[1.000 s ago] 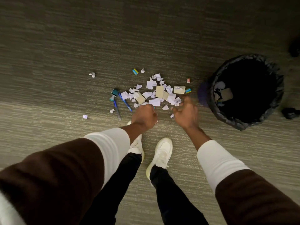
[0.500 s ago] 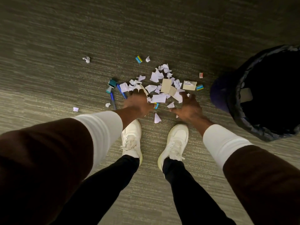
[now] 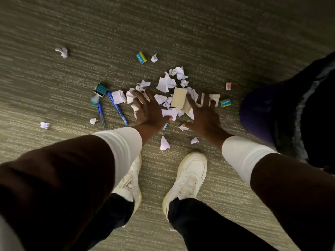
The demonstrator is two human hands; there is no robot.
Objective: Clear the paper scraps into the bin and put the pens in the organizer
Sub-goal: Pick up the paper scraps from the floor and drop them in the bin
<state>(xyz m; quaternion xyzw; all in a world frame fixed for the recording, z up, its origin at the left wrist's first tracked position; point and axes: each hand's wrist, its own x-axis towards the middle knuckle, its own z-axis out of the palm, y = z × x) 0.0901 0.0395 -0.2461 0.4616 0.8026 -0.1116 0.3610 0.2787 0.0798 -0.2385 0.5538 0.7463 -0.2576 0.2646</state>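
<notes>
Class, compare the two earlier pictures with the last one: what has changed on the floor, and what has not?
Both hands went from loose fists near the pile to spread flat on the paper scraps: the left hand and the right hand are open, nothing gripped yet. The view moved closer, and the bin slid to the right edge. The two pens lie where they were.
</notes>
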